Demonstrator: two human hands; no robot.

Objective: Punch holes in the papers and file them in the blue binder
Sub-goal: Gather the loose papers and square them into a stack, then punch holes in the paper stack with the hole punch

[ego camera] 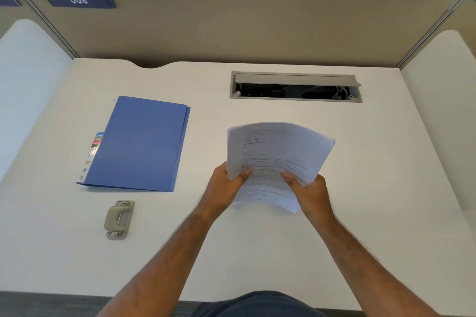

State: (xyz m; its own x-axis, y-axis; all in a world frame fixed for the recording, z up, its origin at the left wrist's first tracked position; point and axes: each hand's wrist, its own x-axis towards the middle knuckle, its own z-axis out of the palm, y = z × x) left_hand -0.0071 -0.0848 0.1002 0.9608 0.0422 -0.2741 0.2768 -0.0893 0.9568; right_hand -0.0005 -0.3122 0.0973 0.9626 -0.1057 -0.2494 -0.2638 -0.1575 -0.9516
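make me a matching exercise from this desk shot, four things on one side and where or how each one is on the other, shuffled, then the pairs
Things
1. blue plastic binder
2. beige metal hole punch
3. white printed paper stack
4. grey rectangular cable hatch

States
A. lid propped open, cables visible inside
B. held off the desk, bowed, in both hands
C. lying closed and flat on the desk's left side
D. resting untouched on the desk, nearer the person than the binder

Pairs: 1-C, 2-D, 3-B, 4-A

The left hand and right hand grip the stack's lower edge.
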